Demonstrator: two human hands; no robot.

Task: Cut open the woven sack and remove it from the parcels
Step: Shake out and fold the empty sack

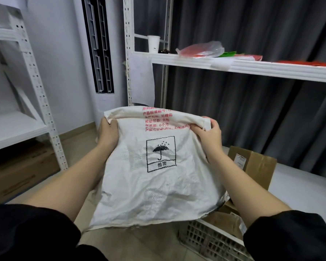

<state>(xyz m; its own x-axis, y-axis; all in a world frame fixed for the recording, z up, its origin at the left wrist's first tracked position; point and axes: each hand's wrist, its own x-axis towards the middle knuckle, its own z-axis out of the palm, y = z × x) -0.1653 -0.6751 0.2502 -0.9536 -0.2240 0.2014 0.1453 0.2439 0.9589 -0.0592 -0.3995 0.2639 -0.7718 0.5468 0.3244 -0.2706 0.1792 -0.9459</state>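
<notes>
White shelves [252, 67] stood behind the sack [154, 178]; we gripped its folded top, left hand [108, 134] and right hand [208, 135], fingers curled into the cloth.

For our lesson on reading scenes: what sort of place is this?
Probably a storeroom or parcel-sorting room: white slotted-metal shelving, cardboard boxes by a plastic crate, and a printed woven sack held up.

Both arms outstretched, left hand [108, 133] and right hand [208, 133] raised, each grip closed on cloth
</notes>
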